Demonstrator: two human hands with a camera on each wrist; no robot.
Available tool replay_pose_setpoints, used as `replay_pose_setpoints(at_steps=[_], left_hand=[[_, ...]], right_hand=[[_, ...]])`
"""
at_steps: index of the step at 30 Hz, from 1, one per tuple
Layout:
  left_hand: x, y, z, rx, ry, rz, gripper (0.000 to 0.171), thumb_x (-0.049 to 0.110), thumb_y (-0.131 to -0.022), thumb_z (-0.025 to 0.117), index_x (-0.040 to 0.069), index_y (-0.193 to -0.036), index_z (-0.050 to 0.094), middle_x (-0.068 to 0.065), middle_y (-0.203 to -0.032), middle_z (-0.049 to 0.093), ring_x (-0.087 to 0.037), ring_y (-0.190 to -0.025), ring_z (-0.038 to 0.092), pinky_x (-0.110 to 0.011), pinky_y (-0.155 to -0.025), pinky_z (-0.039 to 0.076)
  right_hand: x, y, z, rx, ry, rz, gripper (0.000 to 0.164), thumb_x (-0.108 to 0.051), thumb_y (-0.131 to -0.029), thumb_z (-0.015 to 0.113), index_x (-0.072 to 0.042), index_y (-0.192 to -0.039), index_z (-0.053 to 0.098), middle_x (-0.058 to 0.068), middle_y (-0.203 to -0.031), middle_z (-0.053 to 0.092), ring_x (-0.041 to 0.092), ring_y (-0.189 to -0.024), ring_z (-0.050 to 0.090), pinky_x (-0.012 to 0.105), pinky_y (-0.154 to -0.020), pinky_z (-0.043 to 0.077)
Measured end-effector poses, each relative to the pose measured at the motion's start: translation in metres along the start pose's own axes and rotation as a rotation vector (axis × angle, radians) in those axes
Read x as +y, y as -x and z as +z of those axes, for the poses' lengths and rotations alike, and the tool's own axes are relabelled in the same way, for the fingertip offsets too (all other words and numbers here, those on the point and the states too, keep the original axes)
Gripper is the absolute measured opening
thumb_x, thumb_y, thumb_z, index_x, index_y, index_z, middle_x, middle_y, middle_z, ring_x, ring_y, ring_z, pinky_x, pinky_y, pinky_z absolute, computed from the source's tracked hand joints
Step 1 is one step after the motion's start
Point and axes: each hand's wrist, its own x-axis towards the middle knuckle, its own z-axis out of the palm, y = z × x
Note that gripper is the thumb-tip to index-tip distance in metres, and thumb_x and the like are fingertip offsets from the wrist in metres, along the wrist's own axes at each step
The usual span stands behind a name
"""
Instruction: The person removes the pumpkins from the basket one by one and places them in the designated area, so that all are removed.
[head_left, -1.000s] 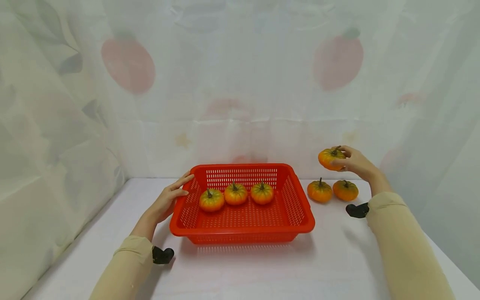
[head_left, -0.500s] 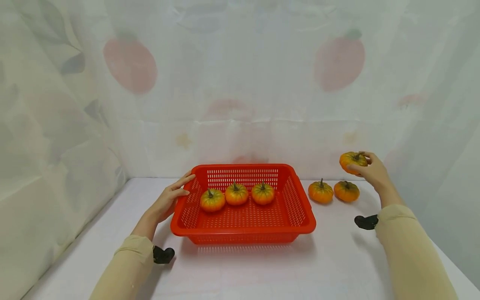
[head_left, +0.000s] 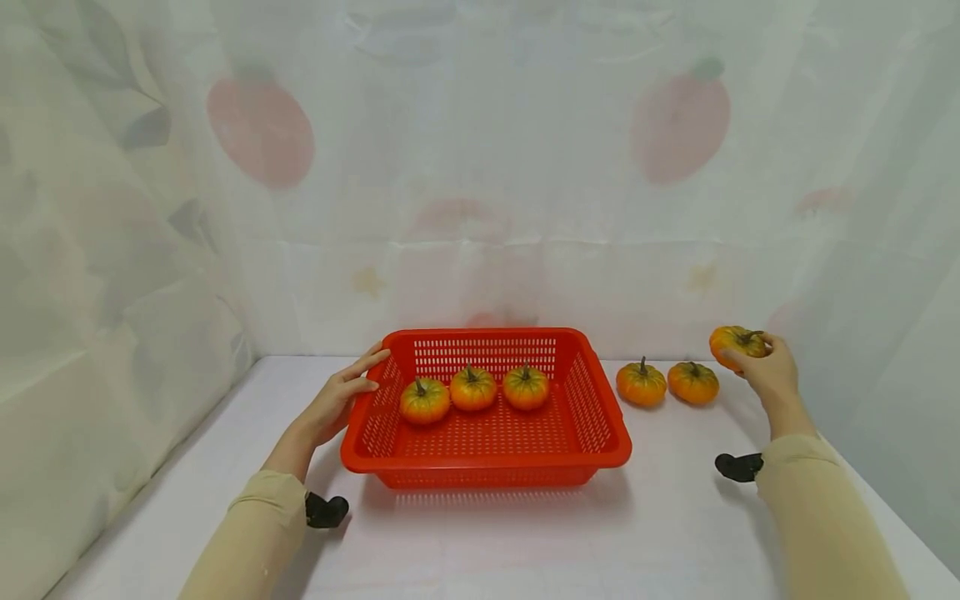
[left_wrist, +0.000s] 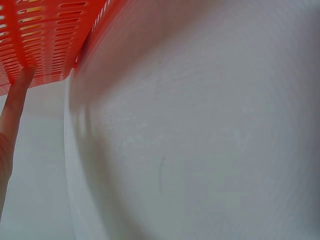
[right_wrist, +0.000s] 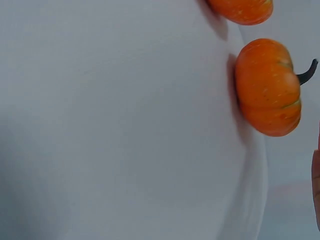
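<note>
My right hand [head_left: 777, 377] holds a small orange and green pumpkin [head_left: 727, 342] above the table's back right part, thumb on the near side. Only a sliver of this hand's fingers [right_wrist: 316, 182] shows at the right wrist view's edge. Below and to the left of it, two more pumpkins sit on the table, a left one [head_left: 641, 384] and a right one [head_left: 693, 382]. My left hand [head_left: 335, 400] rests against the left side of a red plastic basket [head_left: 487, 460], fingers extended; in the left wrist view a straight finger [left_wrist: 19, 95] touches its slotted wall.
Inside the basket stand three pumpkins: a left one [head_left: 424, 402], a middle one [head_left: 472, 388] and a right one [head_left: 526, 387]. A white cloth covers the table [head_left: 480, 550]. Pale printed curtains [head_left: 480, 167] hang behind and at the sides.
My right hand has carried its pumpkin rightward and then lower, from over the two table pumpkins to beyond their right side. The left hand and the basket have stayed in place.
</note>
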Motion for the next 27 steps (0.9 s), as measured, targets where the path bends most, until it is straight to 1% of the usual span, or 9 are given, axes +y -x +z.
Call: replay_pose_setpoints(at_steps=[5, 12, 17, 22, 27], left_hand=[[-0.001, 0.0, 0.0, -0.001, 0.003, 0.0, 0.062, 0.005, -0.098, 0.038, 0.01, -0.157, 0.02, 0.004, -0.17, -0.002, -0.039, -0.154, 0.012, -0.021, -0.095, 0.054], [-0.002, -0.001, 0.0, -0.004, 0.007, -0.002, 0.062, 0.005, -0.098, 0.038, 0.011, -0.157, 0.021, 0.005, -0.17, -0.002, -0.039, -0.154, 0.013, -0.022, -0.095, 0.055], [-0.001, -0.001, 0.0, 0.002, 0.003, -0.002, 0.062, 0.006, -0.098, 0.038, 0.011, -0.157, 0.021, 0.005, -0.17, -0.001, -0.04, -0.154, 0.014, -0.022, -0.094, 0.055], [0.0, -0.001, 0.0, -0.001, 0.005, -0.005, 0.062, 0.007, -0.098, 0.039, 0.011, -0.157, 0.021, 0.005, -0.17, -0.002, -0.039, -0.154, 0.013, -0.022, -0.094, 0.055], [-0.001, -0.001, -0.001, -0.004, 0.002, 0.005, 0.062, 0.006, -0.098, 0.039, 0.011, -0.157, 0.021, 0.004, -0.17, -0.002, -0.04, -0.154, 0.012, -0.021, -0.094, 0.055]], right_hand=[[0.015, 0.001, 0.001, 0.051, 0.002, 0.073, 0.088, -0.04, -0.095, 0.055, 0.001, -0.157, 0.009, 0.032, -0.161, 0.017, 0.047, -0.143, 0.026, 0.056, -0.12, 0.03], [0.03, 0.001, 0.003, 0.077, 0.01, 0.113, 0.087, -0.037, -0.095, 0.055, 0.003, -0.156, 0.009, 0.032, -0.161, 0.015, 0.049, -0.146, 0.022, 0.058, -0.121, 0.026], [0.036, 0.001, 0.007, 0.085, 0.013, 0.14, 0.088, -0.038, -0.093, 0.057, 0.003, -0.156, 0.01, 0.032, -0.161, 0.015, 0.05, -0.147, 0.02, 0.057, -0.122, 0.024], [0.04, 0.004, 0.009, 0.085, 0.018, 0.175, 0.087, -0.038, -0.095, 0.055, 0.004, -0.156, 0.009, 0.034, -0.16, 0.013, 0.05, -0.148, 0.018, 0.056, -0.123, 0.022], [0.04, 0.005, 0.01, 0.079, 0.033, 0.182, 0.086, -0.037, -0.095, 0.054, 0.005, -0.156, 0.009, 0.035, -0.16, 0.014, 0.051, -0.147, 0.018, 0.057, -0.123, 0.023]])
